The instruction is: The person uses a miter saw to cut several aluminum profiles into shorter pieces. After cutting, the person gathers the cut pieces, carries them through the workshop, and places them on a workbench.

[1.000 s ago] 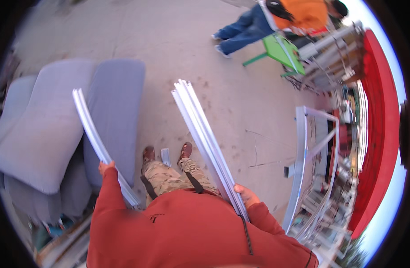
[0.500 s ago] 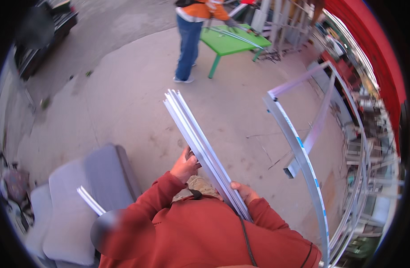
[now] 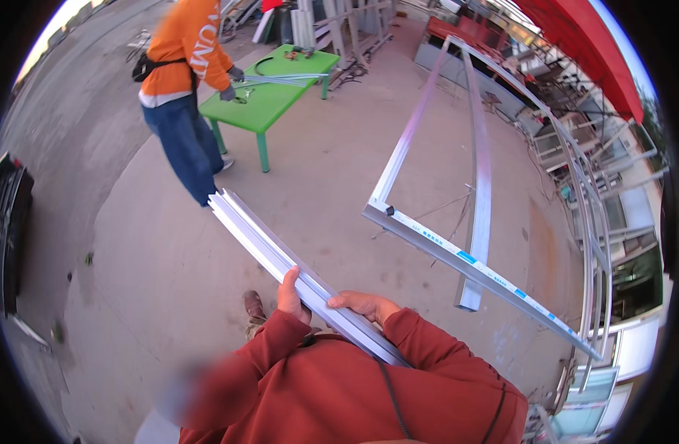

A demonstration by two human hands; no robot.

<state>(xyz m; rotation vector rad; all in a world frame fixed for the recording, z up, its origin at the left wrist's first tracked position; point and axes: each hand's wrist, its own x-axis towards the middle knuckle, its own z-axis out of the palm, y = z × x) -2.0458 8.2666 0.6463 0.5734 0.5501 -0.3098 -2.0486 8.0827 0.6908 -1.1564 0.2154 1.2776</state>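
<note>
A bundle of long white metal profiles slants up and to the left from under my right arm, its cut ends pointing away from me. My left hand is closed round the bundle from its left side, thumb up along it. Farther down, my right hand grips the same profiles from the right, fingers over the top. The lower end of the bundle rests against my red sweatshirt. Both palms are hidden.
A co-worker in an orange top and gloves bends over a green table holding metal strips. To the right stands a large metal frame on supports. Metal stock and window panels line the right side; a dark vehicle is far left.
My view has swung to the right and the grey cushions have mostly left it. The bundle now leans more to the left, and my hands are closer together on it.
</note>
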